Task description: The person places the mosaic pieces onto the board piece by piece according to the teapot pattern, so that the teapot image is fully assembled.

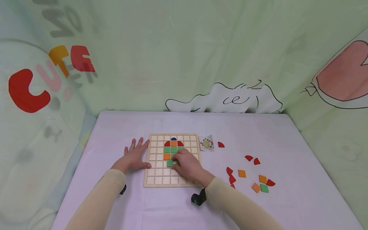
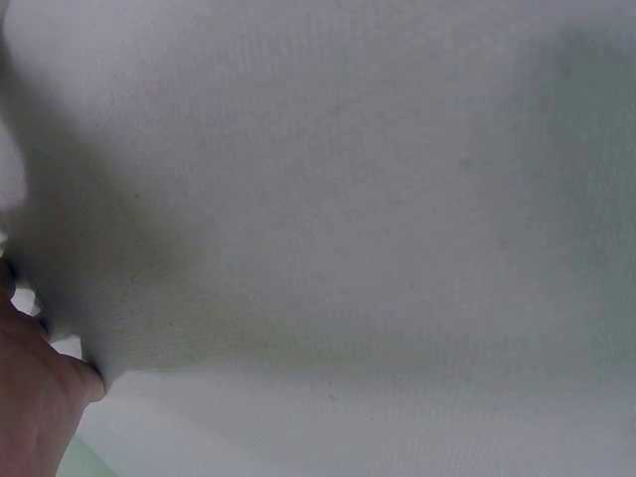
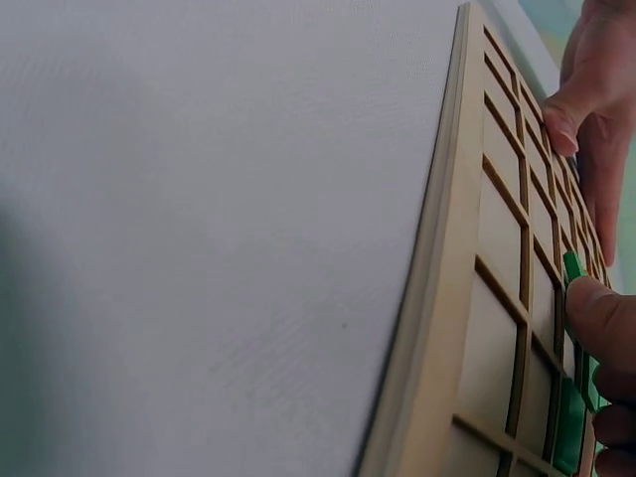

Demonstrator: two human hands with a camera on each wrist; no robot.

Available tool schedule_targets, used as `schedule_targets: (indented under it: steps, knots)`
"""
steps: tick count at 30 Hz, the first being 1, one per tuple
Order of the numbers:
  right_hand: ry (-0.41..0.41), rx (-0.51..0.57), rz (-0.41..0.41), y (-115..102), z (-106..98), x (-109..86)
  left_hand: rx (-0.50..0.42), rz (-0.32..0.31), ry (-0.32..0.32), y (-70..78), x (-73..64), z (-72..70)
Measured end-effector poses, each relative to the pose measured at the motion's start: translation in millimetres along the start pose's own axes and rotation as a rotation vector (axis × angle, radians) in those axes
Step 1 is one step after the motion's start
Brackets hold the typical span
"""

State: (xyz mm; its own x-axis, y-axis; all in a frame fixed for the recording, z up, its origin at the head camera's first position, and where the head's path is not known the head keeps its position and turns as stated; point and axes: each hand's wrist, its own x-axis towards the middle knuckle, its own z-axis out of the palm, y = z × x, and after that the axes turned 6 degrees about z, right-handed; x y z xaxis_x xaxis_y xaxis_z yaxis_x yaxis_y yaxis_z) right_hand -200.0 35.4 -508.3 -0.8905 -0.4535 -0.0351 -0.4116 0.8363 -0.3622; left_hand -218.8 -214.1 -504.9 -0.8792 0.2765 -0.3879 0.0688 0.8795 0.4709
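A wooden grid board (image 1: 158, 180) lies on the table. At its upper middle sit a blue rounded piece (image 1: 173, 139), two red quarter-round pieces (image 1: 167, 144), orange squares (image 1: 167, 157) and green squares (image 1: 174, 149). My right hand (image 1: 188, 164) is over the board, thumb and fingers pinching a green tile (image 1: 170, 163); in the right wrist view that tile (image 3: 573, 266) stands tilted at the thumb tip. It hides some cells. My left hand (image 1: 135, 157) is spread at the board's left side, thumb and a fingertip touching the frame; only part of this hand (image 2: 40, 397) shows in the left wrist view.
A small pattern card (image 1: 206, 143) lies against the board's right side. Loose pieces are scattered to the right: red quarter-rounds (image 1: 249, 157), orange squares (image 1: 242, 173) and a green square (image 1: 264, 188). A fabric wall (image 1: 129, 73) rises behind the table.
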Motion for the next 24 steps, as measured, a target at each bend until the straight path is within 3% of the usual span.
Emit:
schedule_targets:
  steps: [24]
  knots:
    - [-0.016, -0.015, -0.034, -7.0, 3.0, 2.9, 0.015, 0.012, 0.008, 0.3, -0.3, 1.1]
